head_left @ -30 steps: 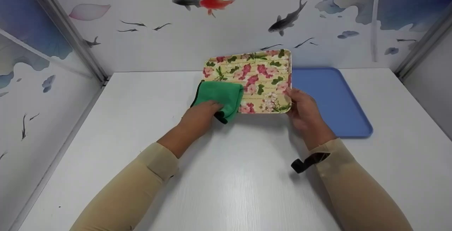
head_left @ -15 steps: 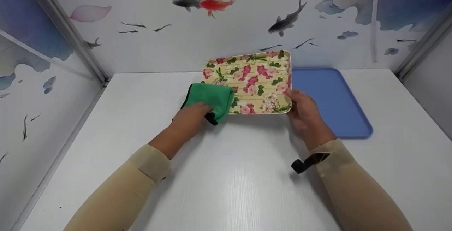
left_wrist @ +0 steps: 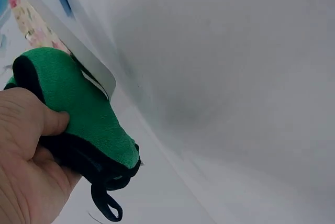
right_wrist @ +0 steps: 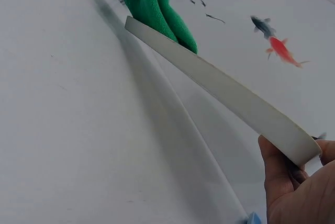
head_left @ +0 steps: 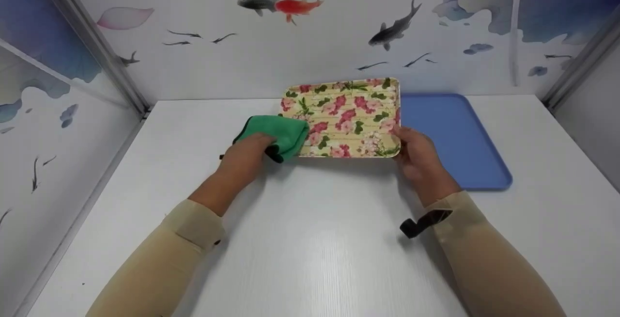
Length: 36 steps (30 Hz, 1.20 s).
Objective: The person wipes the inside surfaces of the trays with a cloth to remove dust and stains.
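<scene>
A folded green cloth (head_left: 279, 132) with black edging is pinched in my left hand (head_left: 244, 157); in the left wrist view the thumb presses on the cloth (left_wrist: 86, 106) and a black loop hangs below. The cloth lies over the left edge of a floral tray (head_left: 348, 118) with pink flowers on cream. My right hand (head_left: 421, 154) grips the tray's right edge near its lower corner, thumb on the patterned face. The tray is held tilted, its face toward me. Seen edge-on in the right wrist view, the white tray side (right_wrist: 225, 90) runs from my fingers to the cloth.
A blue tray (head_left: 460, 142) lies on the white table (head_left: 310, 239) at the back right, partly hidden behind the floral tray and right hand. A white wall (head_left: 329, 45) with painted fish stands along the table's back edge. A black strap (head_left: 426, 222) is on the right wrist.
My left hand has slid the cloth leftward across the floral tray to its left edge, uncovering more of the pattern. The tray's top edge has dipped slightly; the right hand keeps its grip.
</scene>
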Tool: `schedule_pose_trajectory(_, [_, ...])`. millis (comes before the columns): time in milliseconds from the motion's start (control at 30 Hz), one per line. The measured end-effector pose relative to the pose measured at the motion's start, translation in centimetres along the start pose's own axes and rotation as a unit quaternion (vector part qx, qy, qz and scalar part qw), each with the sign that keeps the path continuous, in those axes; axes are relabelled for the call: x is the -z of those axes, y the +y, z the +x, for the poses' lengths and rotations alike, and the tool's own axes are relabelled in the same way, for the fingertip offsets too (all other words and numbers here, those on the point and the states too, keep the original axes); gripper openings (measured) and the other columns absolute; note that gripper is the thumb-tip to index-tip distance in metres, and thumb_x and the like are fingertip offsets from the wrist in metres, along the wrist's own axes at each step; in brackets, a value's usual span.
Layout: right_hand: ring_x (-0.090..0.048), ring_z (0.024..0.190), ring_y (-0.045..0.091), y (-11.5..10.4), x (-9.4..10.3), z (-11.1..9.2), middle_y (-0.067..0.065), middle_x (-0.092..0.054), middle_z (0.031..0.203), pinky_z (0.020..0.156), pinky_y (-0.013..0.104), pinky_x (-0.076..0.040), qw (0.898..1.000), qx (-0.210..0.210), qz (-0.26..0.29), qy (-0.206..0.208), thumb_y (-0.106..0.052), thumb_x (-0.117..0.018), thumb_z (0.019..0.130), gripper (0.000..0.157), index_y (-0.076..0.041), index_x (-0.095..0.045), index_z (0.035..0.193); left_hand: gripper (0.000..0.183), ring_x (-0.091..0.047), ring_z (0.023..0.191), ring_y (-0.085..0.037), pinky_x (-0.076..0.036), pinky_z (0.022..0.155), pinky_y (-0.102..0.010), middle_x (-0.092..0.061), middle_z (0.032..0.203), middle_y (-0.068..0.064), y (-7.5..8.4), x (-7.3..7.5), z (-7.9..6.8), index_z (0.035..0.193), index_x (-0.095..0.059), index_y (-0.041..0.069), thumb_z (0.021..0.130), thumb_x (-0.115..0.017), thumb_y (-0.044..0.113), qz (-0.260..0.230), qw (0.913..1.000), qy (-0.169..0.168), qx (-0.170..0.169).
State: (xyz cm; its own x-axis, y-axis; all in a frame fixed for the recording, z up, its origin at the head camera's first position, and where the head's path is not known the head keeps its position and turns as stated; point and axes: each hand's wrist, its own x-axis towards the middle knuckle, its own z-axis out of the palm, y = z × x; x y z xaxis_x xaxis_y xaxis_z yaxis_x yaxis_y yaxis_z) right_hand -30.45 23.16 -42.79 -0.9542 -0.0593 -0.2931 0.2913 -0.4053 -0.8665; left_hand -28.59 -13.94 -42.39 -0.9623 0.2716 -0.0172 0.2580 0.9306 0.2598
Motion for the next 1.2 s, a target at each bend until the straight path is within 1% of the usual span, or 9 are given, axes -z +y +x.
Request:
schedule_pose_trajectory(167, [-0.067,0.085,0.008,0.1,-0.1,0.2,-0.003,-0.072,0.095,0.073,0.021,-0.056,1.0,-0.02,0.002,0.024,-0.023,-0.057,0.107,0.031,-0.007,-0.056,0.134,0.046,-0.051,0.144,-0.032,-0.043,0.119,-0.048,-0.056,0.151,-0.014,-0.7,1.1,-0.1,0.151,-0.052,0.005,0.105,-0.054,0.0,-0.04,0.9969,0.064,0.022])
schedule_pose_trajectory(433, [-0.066,0.079,0.007,0.4,-0.2,0.4,-0.003,-0.073,0.092,0.064,0.02,-0.05,0.998,-0.042,-0.029,0.03,-0.024,-0.055,0.108,0.03,-0.006,-0.058,0.132,0.043,-0.054,0.141,-0.032,-0.047,0.116,-0.049,-0.059,0.147,-0.014,-1.8,2.2,-0.6,0.149,-0.053,0.005,0.106,-0.054,0.003,-0.075,0.984,0.157,0.038])
schedule_pose_trajectory(633, [-0.069,0.08,0.006,0.6,-0.1,0.8,-0.004,-0.075,0.093,0.065,0.019,-0.053,0.996,-0.052,-0.068,0.035,-0.024,-0.054,0.109,0.042,-0.002,-0.052,0.145,0.043,-0.054,0.141,-0.032,-0.046,0.117,-0.048,-0.059,0.148,-0.014,-2.0,2.7,-1.2,0.149,-0.053,0.005,0.106,-0.054,0.002,-0.091,0.9808,0.166,0.047])
schedule_pose_trajectory(800, [-0.07,0.084,0.006,0.6,0.2,1.2,-0.005,-0.072,0.093,0.073,0.02,-0.057,0.986,-0.045,-0.155,0.029,-0.023,-0.052,0.109,0.046,0.003,-0.049,0.147,0.044,-0.054,0.141,-0.031,-0.046,0.117,-0.048,-0.059,0.148,-0.013,-1.9,2.9,-1.8,0.149,-0.054,0.005,0.105,-0.055,0.002,-0.092,0.9809,0.165,0.047])
schedule_pose_trajectory(933, [-0.055,0.064,0.005,0.2,0.7,1.3,-0.009,-0.061,0.074,0.069,0.025,-0.05,0.957,-0.043,-0.287,0.021,-0.024,-0.05,0.109,0.044,0.0,-0.053,0.146,0.042,-0.056,0.139,-0.032,-0.049,0.115,-0.048,-0.061,0.145,-0.014,-2.0,3.1,-2.1,0.147,-0.055,0.005,0.105,-0.056,0.002,-0.089,0.9796,0.178,0.029])
schedule_pose_trajectory(1000, [-0.04,0.054,0.008,-0.1,0.7,1.5,-0.01,-0.046,0.062,0.063,0.03,-0.042,0.934,-0.037,-0.354,0.018,-0.025,-0.05,0.109,0.027,-0.004,-0.064,0.12,0.042,-0.057,0.138,-0.032,-0.049,0.114,-0.048,-0.061,0.144,-0.014,-2.1,3.1,-2.2,0.146,-0.056,0.005,0.105,-0.057,0.002,-0.085,0.9787,0.186,0.02])
schedule_pose_trajectory(1067, [-0.026,0.052,0.012,-0.4,0.8,1.7,-0.007,-0.031,0.057,0.061,0.034,-0.034,0.909,-0.029,-0.415,0.018,-0.023,-0.05,0.108,0.023,-0.013,-0.057,0.088,0.041,-0.057,0.138,-0.032,-0.05,0.114,-0.048,-0.061,0.144,-0.014,-2.0,3.2,-2.1,0.146,-0.056,0.004,0.105,-0.057,0.002,-0.084,0.9787,0.187,0.014])
schedule_pose_trajectory(1167, [-0.038,0.054,0.014,-0.9,0.4,2.0,-0.006,-0.033,0.057,0.059,0.035,-0.038,0.87,-0.022,-0.492,0.021,-0.022,-0.052,0.105,0.039,-0.018,-0.036,0.07,0.041,-0.057,0.138,-0.031,-0.049,0.115,-0.048,-0.061,0.144,-0.013,-1.7,3.3,-2.0,0.146,-0.055,0.005,0.105,-0.056,0.002,-0.084,0.9808,0.175,0.021])
schedule_pose_trajectory(1200, [-0.042,0.055,0.015,-1.0,0.3,2.1,-0.005,-0.035,0.057,0.059,0.035,-0.04,0.855,-0.02,-0.518,0.02,-0.021,-0.053,0.104,0.039,-0.019,-0.038,0.068,0.041,-0.057,0.138,-0.031,-0.048,0.115,-0.048,-0.061,0.144,-0.013,-1.5,3.4,-1.9,0.146,-0.055,0.005,0.105,-0.056,0.003,-0.084,0.9816,0.17,0.024])
